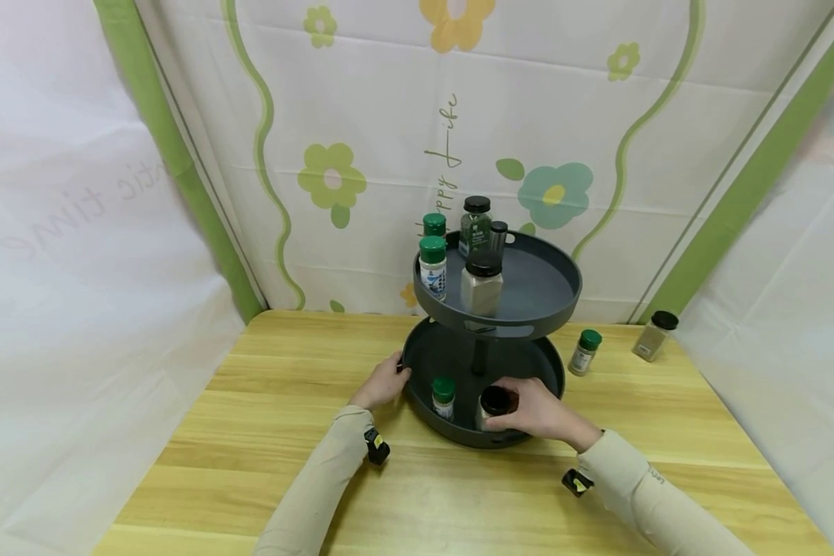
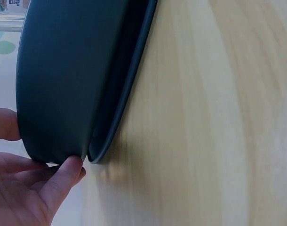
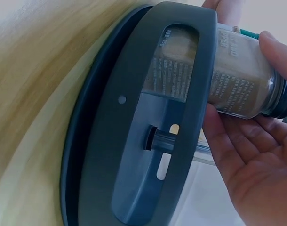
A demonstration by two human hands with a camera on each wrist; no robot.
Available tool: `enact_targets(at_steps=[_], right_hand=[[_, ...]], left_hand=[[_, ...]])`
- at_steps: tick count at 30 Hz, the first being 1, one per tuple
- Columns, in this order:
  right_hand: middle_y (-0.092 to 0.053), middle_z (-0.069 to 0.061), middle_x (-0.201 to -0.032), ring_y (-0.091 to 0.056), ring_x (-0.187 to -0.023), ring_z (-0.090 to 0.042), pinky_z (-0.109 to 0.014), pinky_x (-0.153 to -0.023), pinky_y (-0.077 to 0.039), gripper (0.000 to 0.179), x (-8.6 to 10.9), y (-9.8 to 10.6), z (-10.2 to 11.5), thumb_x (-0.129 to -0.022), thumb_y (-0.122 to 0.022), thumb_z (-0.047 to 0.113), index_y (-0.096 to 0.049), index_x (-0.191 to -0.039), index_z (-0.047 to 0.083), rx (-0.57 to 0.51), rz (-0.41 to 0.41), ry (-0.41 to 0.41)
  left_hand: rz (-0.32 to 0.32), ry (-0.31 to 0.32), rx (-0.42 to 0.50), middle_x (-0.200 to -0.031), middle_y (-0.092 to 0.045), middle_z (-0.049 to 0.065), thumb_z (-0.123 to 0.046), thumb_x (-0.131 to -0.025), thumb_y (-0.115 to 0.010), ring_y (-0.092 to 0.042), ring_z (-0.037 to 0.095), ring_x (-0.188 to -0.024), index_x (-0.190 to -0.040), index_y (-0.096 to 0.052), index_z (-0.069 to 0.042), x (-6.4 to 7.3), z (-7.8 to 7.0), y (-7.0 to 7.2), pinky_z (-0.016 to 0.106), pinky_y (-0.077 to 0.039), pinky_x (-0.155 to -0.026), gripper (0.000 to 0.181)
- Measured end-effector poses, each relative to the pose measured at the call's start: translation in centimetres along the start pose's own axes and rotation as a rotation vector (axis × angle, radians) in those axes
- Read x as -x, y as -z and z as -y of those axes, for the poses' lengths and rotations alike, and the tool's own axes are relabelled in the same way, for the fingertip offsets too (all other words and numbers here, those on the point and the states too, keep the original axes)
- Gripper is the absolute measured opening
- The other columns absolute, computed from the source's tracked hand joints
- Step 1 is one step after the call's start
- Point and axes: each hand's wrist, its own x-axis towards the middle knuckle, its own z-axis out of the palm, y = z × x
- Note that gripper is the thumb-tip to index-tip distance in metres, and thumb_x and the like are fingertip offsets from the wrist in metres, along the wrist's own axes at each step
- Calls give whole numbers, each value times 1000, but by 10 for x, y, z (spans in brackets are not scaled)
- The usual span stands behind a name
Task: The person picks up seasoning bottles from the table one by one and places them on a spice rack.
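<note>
A dark grey two-tier round tray [image 1: 452,434] stands on the wooden table. At the left side of its lower tier, my left hand [image 1: 384,384] pinches the wall, thumb low and fingers along the rim, as the left wrist view [image 2: 28,188] confirms. My right hand [image 1: 544,409] holds a clear spice jar [image 3: 242,70] of light brown powder by its upper part, thumb on one side and fingers on the other. The jar's black lid [image 1: 495,400] faces up, and its base sits inside the lower tier, showing through the handle slot. Left of it stands a green-capped shaker [image 1: 443,398].
On the upper tier [image 1: 535,286] stand two green-capped shakers [image 1: 433,266], a black-lidded jar of green flakes [image 1: 476,225], a slim black-capped bottle [image 1: 498,241] and a jar of pale powder [image 1: 482,292]. Right on the table are another green-capped shaker [image 1: 584,353] and a black-lidded jar [image 1: 655,337].
</note>
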Motion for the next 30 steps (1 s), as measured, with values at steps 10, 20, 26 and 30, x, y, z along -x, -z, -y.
enact_targets(at_steps=[10, 20, 26, 30], right_hand=[[-61, 9, -97, -58, -75, -6, -27, -65, -50, 45, 4, 8, -4, -81, -74, 39, -62, -118, 17, -30, 64, 73], [-61, -11, -116, -62, -99, -26, -35, -82, -52, 48, 17, 34, -17, -86, -71, 29, -58, -123, 1, -107, 82, 23], [-62, -16, -113, -62, -98, -27, -32, -80, -51, 41, 24, 49, -29, -92, -63, 25, -58, -121, -4, -93, 3, -19], [-64, -14, -108, -62, -96, -26, -31, -76, -52, 32, 27, 58, -40, -93, -62, 20, -61, -116, -2, -48, -86, -47]], left_hand=[[7, 4, 7, -142, -40, 23, -13, -101, -41, -39, 34, -130, -144, -32, 3, 1, -1, 0, 46, -36, -102, 46], [8, 10, 13, -143, -39, 22, -14, -101, -41, -37, 34, -131, -145, -31, 2, 0, 0, -1, 46, -35, -103, 47], [11, 13, 9, -143, -39, 21, -15, -102, -41, -38, 33, -131, -145, -31, 2, -1, 1, 0, 46, -35, -103, 47], [9, 22, 15, -143, -38, 21, -15, -102, -41, -38, 33, -131, -145, -31, 1, -1, 0, 1, 45, -35, -103, 48]])
